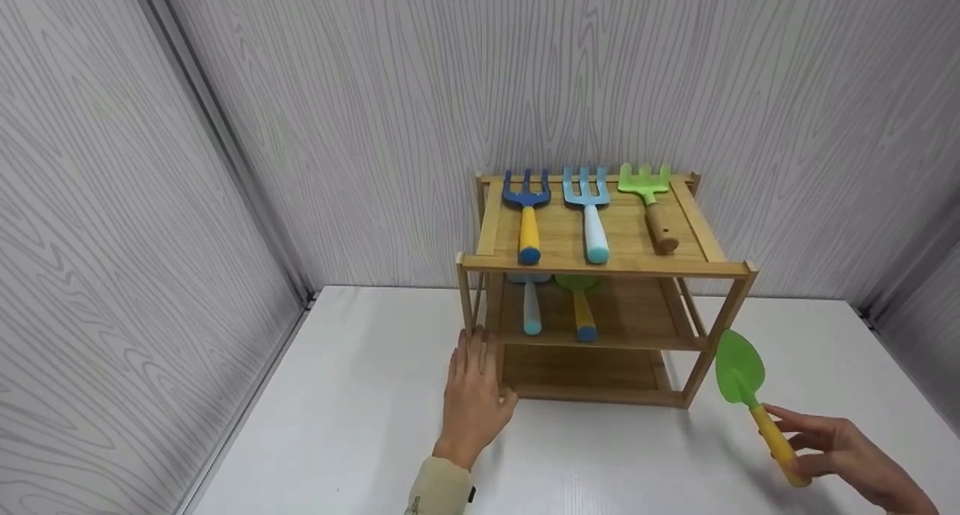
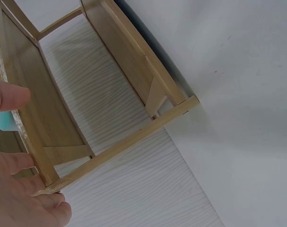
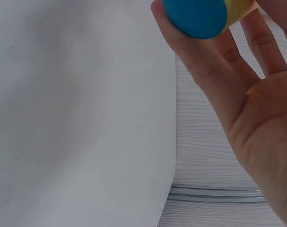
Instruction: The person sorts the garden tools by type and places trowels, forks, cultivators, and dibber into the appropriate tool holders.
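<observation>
A green-bladed trowel (image 1: 741, 371) with a yellow handle is in my right hand (image 1: 844, 455), to the right of the wooden shelf rack (image 1: 600, 266). Thumb and fingers pinch the handle, and the blade points up and away. In the right wrist view the handle's blue end (image 3: 195, 16) shows close up by the right hand (image 3: 257, 109). My left hand (image 1: 476, 406) holds the rack at its left front post. Seen from the left wrist, the left hand's fingers (image 2: 25, 177) lie round the corner of the wooden frame (image 2: 120, 144), with the thumb at a shelf edge.
On the rack's top lie a navy fork (image 1: 529, 226), a light blue fork (image 1: 594, 230) and a green fork (image 1: 656, 215). The middle shelf bears a pale-handled tool (image 1: 532, 309) and a yellow-handled one (image 1: 584, 316). Grey walls (image 1: 375, 125) border the white table (image 1: 360, 372).
</observation>
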Tool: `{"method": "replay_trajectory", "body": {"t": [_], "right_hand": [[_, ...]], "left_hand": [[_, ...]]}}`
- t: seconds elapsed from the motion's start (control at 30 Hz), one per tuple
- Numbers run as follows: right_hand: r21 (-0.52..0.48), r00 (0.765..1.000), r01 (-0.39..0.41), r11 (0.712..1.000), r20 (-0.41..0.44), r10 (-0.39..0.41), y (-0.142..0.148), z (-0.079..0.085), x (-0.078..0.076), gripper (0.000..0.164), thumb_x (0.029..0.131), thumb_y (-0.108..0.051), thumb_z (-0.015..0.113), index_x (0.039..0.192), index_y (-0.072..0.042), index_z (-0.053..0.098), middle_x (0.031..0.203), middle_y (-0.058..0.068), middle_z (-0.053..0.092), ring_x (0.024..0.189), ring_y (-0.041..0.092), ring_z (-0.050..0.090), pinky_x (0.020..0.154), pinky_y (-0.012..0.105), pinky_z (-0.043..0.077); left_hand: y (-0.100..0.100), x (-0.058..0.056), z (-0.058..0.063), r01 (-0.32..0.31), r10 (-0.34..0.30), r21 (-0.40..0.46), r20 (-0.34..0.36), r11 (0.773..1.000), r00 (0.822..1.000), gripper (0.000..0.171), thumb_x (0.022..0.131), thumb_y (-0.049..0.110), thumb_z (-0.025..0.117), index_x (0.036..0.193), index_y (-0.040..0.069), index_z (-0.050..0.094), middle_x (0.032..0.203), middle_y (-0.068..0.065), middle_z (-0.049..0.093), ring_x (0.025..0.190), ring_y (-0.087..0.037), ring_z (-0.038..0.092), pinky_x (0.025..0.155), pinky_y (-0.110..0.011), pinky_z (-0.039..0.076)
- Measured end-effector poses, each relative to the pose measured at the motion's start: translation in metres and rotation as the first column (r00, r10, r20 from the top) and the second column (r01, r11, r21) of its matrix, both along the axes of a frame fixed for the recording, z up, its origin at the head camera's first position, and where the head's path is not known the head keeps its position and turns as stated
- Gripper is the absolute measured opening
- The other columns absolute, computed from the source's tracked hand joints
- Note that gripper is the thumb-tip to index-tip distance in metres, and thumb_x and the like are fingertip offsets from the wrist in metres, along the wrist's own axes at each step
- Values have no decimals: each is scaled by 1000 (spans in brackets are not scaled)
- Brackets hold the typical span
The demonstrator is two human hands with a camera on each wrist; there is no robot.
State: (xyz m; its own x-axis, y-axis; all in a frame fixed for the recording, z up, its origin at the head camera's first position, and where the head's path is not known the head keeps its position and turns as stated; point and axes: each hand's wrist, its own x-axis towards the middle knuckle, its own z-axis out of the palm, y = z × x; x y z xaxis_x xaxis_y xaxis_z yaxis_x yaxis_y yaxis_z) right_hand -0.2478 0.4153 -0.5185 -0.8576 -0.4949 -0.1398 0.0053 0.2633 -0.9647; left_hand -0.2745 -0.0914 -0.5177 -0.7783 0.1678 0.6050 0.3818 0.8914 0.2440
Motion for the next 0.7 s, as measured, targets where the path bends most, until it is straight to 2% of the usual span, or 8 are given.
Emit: {"method": "replay_trajectory", "body": {"t": [0.17,0.3,0.47,0.7], "right_hand": [[86,998,48,995,42,-51,-9,6,-3,77,83,6,66,124,-59,62,115,-8,65,94,19,65,73,40,58],[104,998,49,993,38,-53,-14,10,-5,75,83,6,67,124,-58,63,117,-11,64,96,19,64,74,42,59],[82,1000,6,997,-6,-5,-21,14,-9,76,83,7,66,137,-46,61,118,-12,63,96,18,64,73,40,59],[111,1000,4,994,-8,-3,-35,25,-14,72,81,7,65,138,-38,63,122,0,62,97,21,64,74,42,59]], "left_hand": [[0,1,0,-11,11,-11,-3,1000,1000,75,81,14,69,147,-8,42,152,-27,38,144,-46,30,115,-55,32],[0,1,1,-14,14,-22,-10,1000,1000,75,81,15,69,148,-7,42,152,-26,39,144,-46,31,115,-54,32],[0,0,1,-11,10,-22,-32,1000,999,75,80,13,70,147,-9,43,150,-27,40,143,-46,33,115,-54,33],[-1,0,1,-15,14,-25,-13,1000,1000,75,82,16,70,148,-8,42,152,-27,39,144,-46,32,115,-54,33]]}}
